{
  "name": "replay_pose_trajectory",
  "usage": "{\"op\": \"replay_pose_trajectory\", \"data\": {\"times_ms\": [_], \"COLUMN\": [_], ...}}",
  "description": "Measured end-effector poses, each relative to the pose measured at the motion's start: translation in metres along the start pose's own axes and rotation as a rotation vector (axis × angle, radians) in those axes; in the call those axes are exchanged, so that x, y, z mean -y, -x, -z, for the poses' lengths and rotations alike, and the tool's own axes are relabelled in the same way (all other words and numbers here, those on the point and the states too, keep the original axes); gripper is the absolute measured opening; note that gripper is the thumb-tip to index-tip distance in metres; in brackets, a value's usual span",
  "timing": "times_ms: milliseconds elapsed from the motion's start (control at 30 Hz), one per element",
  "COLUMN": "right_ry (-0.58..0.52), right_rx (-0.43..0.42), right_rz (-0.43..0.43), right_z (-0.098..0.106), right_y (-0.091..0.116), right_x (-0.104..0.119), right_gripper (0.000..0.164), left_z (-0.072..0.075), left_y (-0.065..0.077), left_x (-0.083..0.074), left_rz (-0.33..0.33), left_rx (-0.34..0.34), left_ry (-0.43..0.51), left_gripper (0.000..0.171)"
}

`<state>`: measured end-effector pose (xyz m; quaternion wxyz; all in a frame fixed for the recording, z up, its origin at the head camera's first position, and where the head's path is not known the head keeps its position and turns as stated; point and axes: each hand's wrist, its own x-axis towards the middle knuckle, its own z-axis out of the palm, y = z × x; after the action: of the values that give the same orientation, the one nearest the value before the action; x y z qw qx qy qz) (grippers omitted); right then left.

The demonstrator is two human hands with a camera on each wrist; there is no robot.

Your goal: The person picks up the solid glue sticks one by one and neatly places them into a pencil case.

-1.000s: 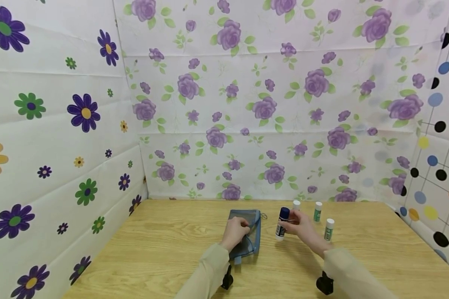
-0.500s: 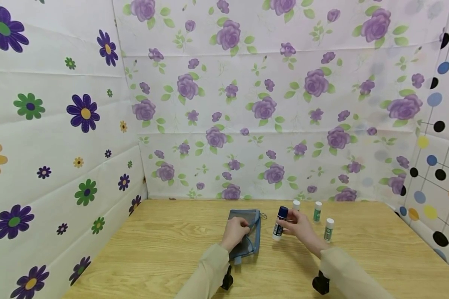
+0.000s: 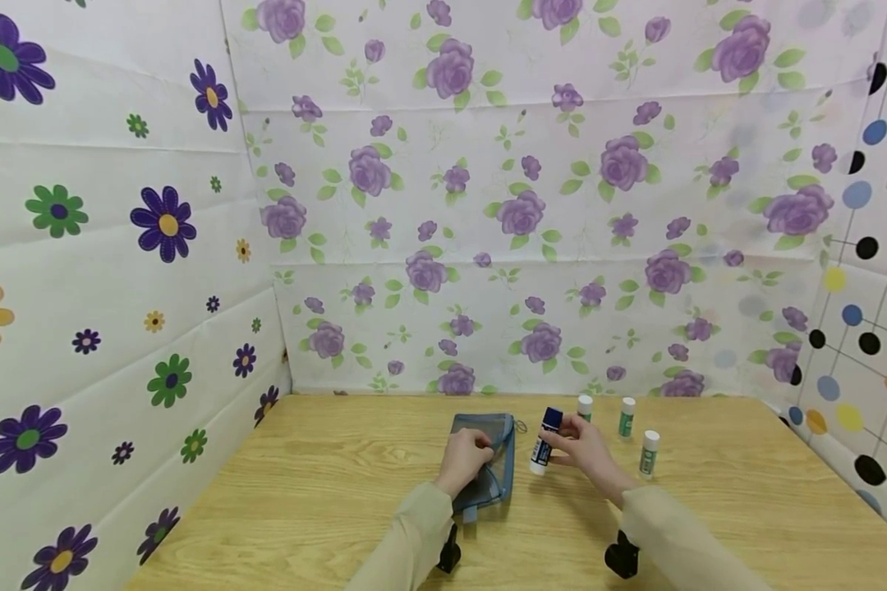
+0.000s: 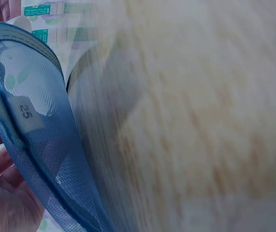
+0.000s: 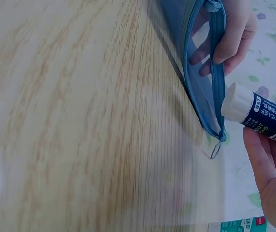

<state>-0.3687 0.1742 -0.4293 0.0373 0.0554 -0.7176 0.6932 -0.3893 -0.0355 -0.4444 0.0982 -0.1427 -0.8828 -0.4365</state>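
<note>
My left hand (image 3: 464, 461) pinches the upper edge of a blue mesh zipper pouch (image 3: 485, 423) lying on the table. In the right wrist view, its fingers hold one zipper side (image 5: 218, 79) away from the other, so the pouch mouth gapes. My right hand (image 3: 585, 453) grips a glue stick (image 3: 544, 443) with a navy cap and a white base, tilted with the cap up. The glue stick's white end is just beside the pouch mouth, outside it. A small tag (image 4: 26, 113) marked 25 shows through the mesh in the left wrist view.
Three green-and-white glue sticks stand behind and right of my right hand: one at the back (image 3: 585, 405), another (image 3: 627, 418) to its right, and a nearer one (image 3: 649, 454). Flower-printed cloth (image 3: 429, 205) walls off the back of the wooden table (image 3: 340, 476).
My right hand has moved left with the navy-capped glue stick, closer to the pouch, and the stick leans more. The left hand keeps its hold on the pouch.
</note>
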Motion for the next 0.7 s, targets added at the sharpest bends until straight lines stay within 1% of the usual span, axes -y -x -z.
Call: {"op": "replay_pose_trajectory", "data": {"times_ms": [167, 333, 533, 700], "right_ry": [0.017, 0.020, -0.011, -0.045], "right_rx": [0.008, 0.008, 0.013, 0.011], "right_rz": [-0.002, -0.007, -0.022, -0.047], "right_z": [-0.003, -0.007, -0.015, -0.023], "right_y": [0.000, -0.002, -0.003, -0.004], "right_x": [-0.001, -0.004, -0.004, -0.002], "right_gripper": [0.040, 0.038, 0.035, 0.034], "left_z": [0.000, 0.000, 0.000, -0.001], "left_y": [0.000, 0.000, -0.001, -0.001], "left_x": [0.000, -0.002, -0.001, 0.000], "left_rz": [0.018, 0.026, 0.018, 0.014], "left_rx": [0.007, 0.014, 0.022, 0.011], "left_ry": [-0.003, 0.004, 0.019, 0.010], "left_gripper": [0.011, 0.012, 0.012, 0.012]}}
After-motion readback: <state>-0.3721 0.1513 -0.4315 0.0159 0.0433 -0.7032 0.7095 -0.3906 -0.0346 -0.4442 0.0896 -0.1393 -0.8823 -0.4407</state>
